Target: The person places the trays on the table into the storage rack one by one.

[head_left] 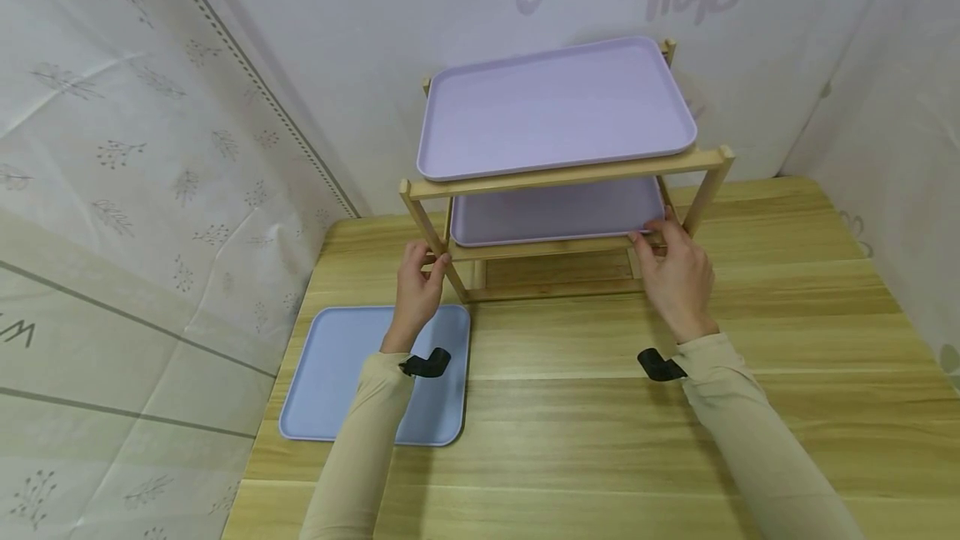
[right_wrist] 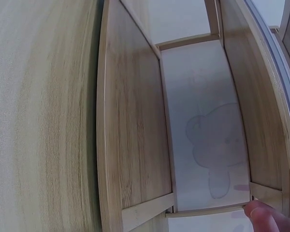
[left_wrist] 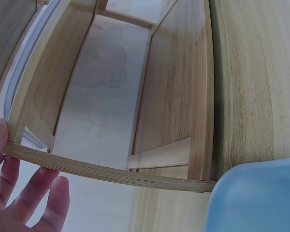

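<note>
A three-level wooden rack (head_left: 555, 250) stands on the table. One lilac tray (head_left: 558, 111) lies on its top level and another lilac tray (head_left: 555, 211) on the middle level. My left hand (head_left: 418, 286) holds the rack's front left post, its thumb in front and the other fingers behind. At the right end of the middle level, my right hand (head_left: 681, 277) grips the rack near the tray's front corner, thumb at the front edge. Only a fingertip (right_wrist: 261, 212) of it shows in the right wrist view.
A blue tray (head_left: 352, 373) lies on the wooden table (head_left: 570, 432) at the left, partly under my left forearm. The bottom level (head_left: 558, 269) of the rack shows bare wood. Printed cloth (head_left: 150, 190) hangs at the left, behind and at the right.
</note>
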Demonstrator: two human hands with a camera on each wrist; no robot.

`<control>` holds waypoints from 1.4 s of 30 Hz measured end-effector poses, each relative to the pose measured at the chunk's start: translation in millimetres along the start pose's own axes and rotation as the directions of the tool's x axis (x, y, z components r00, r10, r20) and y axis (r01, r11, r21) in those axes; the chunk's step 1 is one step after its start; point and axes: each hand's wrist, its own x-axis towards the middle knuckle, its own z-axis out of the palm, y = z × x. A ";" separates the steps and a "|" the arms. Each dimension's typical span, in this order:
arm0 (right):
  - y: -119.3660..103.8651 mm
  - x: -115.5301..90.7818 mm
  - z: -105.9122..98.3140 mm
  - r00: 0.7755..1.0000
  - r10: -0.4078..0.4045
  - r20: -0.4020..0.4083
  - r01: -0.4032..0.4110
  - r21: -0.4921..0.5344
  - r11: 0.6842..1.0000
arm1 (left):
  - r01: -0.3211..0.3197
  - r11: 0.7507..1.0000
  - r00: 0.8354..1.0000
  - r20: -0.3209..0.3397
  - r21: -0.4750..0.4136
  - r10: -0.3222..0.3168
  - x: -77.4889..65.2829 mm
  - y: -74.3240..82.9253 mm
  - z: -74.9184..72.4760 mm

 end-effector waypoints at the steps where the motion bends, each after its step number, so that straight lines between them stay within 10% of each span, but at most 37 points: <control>1: 0.2 0.1 0.0 1.000 0.000 0.001 0.000 0.002 1.000 | 0.001 1.000 1.000 0.000 0.000 -0.001 0.0 0.0 -0.1; 16: 7.2 -2.0 -4.9 0.986 -0.114 -0.121 0.122 0.064 0.990 | 0.019 1.000 1.000 0.000 0.003 -0.019 -0.4 2.6 0.4; 26: 5.9 3.6 -22.9 0.953 -0.040 -0.301 0.092 0.162 0.983 | 0.011 1.000 1.000 -0.004 0.011 -0.011 -0.4 1.3 0.6; 32: 15.1 8.3 -30.1 0.969 0.080 -0.236 -0.027 0.220 0.975 | 0.011 1.000 1.000 -0.008 -0.003 -0.011 -0.7 -0.2 0.9; 42: 31.4 11.9 -29.6 0.994 0.003 -0.111 0.008 0.098 0.995 | 0.040 0.999 0.999 0.009 -0.036 -0.040 0.0 1.6 -1.2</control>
